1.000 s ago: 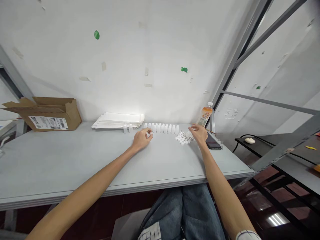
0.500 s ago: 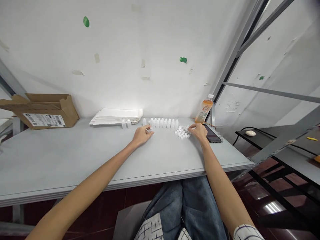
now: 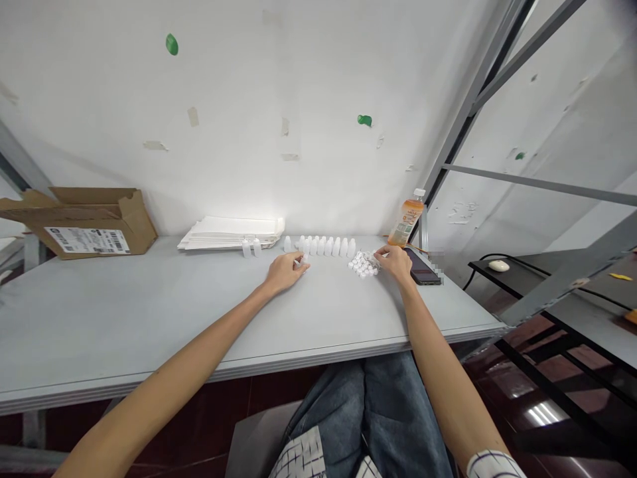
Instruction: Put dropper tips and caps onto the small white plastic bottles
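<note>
My left hand (image 3: pixel 287 271) is closed round a small translucent plastic bottle (image 3: pixel 305 258), which pokes out past the thumb and fingertips. Just behind it, several like bottles (image 3: pixel 328 247) stand upright in a close row. Two more with pointed tips, one of them a dropper bottle (image 3: pixel 245 248), stand to the left. At the right edge of a loose pile of small white caps (image 3: pixel 362 265), my right hand (image 3: pixel 396 260) pinches thumb and fingers together. What lies between those fingertips is too small to tell.
Behind the left bottles lies a stack of white paper (image 3: pixel 231 232). An open cardboard box (image 3: pixel 94 222) sits at the far left. Right of my right hand are a dark phone (image 3: pixel 423 267) and an orange drink bottle (image 3: pixel 407 219). The metal frame (image 3: pixel 458 133) rises at the table's right end.
My left hand has shifted slightly to the right with the small bottle. The right hand stays almost still at the caps.
</note>
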Motion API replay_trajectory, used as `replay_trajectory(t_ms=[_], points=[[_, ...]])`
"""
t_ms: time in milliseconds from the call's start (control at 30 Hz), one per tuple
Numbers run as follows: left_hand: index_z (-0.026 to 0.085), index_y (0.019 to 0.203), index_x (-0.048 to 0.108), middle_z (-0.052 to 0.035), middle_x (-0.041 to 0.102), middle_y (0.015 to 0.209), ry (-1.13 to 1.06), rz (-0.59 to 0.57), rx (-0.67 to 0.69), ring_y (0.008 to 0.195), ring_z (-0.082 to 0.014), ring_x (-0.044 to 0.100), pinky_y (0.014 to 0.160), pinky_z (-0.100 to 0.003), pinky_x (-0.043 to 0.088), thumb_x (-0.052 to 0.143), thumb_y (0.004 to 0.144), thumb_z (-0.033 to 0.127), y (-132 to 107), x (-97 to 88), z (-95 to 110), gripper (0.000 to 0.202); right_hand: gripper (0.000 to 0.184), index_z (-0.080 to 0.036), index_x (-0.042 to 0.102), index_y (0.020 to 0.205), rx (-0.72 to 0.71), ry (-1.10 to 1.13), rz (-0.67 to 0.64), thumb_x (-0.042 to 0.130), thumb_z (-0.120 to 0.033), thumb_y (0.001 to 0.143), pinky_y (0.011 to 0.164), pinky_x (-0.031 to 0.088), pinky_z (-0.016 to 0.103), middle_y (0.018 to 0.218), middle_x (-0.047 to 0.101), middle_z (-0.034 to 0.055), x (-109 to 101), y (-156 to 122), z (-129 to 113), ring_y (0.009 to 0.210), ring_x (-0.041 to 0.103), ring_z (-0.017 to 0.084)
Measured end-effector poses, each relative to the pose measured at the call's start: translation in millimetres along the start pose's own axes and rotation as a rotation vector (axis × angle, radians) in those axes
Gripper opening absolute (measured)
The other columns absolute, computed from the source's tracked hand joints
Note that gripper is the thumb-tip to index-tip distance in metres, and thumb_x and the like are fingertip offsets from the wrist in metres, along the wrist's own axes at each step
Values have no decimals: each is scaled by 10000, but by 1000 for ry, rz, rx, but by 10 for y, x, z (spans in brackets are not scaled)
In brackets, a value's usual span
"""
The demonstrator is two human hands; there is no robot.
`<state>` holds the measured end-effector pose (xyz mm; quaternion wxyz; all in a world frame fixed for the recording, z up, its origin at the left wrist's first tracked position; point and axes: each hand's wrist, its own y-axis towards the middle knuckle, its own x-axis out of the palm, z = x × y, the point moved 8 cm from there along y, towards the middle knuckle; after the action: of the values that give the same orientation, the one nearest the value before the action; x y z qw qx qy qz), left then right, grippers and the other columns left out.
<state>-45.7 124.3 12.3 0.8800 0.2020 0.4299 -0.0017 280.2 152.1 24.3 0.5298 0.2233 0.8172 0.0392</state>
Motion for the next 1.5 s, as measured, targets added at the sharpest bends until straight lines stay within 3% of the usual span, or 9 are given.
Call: replay_trajectory(t_ms=[133,267,367,467,667,800,1233,1500], points=[[206,912,669,-17,674,794,12,7,-3,747,-189,607,644,-271,380,532,821,397,-7,2,14,252,212,-226,729,855,15,194,86,593,-357,759,741,437,326,822,713,56,-58,21,21,847,643,243],[193,909,667,-30,657,835,26,17,32,747,-182,580,630,-272,362,479,860,404,-30,-6,89,288,249,-162,687,784,-44,683,110,616,-388,706,702,439,305,813,711,79,-112,29,-45,812,629,217],[190,915,673,-31,631,819,51,16,74,742,-181,555,619,-273,348,468,873,404,-67,-13,188,299,291,-151,667,745,-56,1000,5,695,-414,624,622,428,266,749,680,67,-90,0,-157,763,601,187],[201,949,683,-21,611,810,54,-2,107,710,-169,534,606,-270,339,471,881,397,-110,-9,293,296,294,-152,673,714,-85,1137,-175,757,-392,567,579,423,246,683,625,33,-30,-101,-375,695,560,150],[233,1045,694,-13,623,887,-20,-75,169,693,-149,541,638,-272,380,512,877,391,-183,55,452,294,230,-150,688,707,-238,1067,-498,753,-344,604,523,415,246,635,591,16,132,-492,-918,605,516,122],[243,1155,663,-22,631,941,-41,-100,199,768,-168,577,674,-280,415,510,885,380,-206,94,477,339,172,-152,689,732,-339,991,-614,711,-309,666,531,435,253,651,596,19,237,-694,-1133,617,527,128],[263,1281,573,-40,582,1085,11,-172,262,871,-176,586,744,-296,468,400,938,365,-243,196,496,397,254,-141,685,782,-403,916,-695,711,-380,699,549,471,260,699,650,50,353,-826,-1231,688,613,170],[234,1225,622,-41,650,1078,7,-123,231,910,-202,607,740,-291,461,533,879,381,-226,165,479,386,288,-147,680,805,-398,952,-716,769,-375,652,534,477,251,705,666,46,341,-870,-1264,702,659,186]])
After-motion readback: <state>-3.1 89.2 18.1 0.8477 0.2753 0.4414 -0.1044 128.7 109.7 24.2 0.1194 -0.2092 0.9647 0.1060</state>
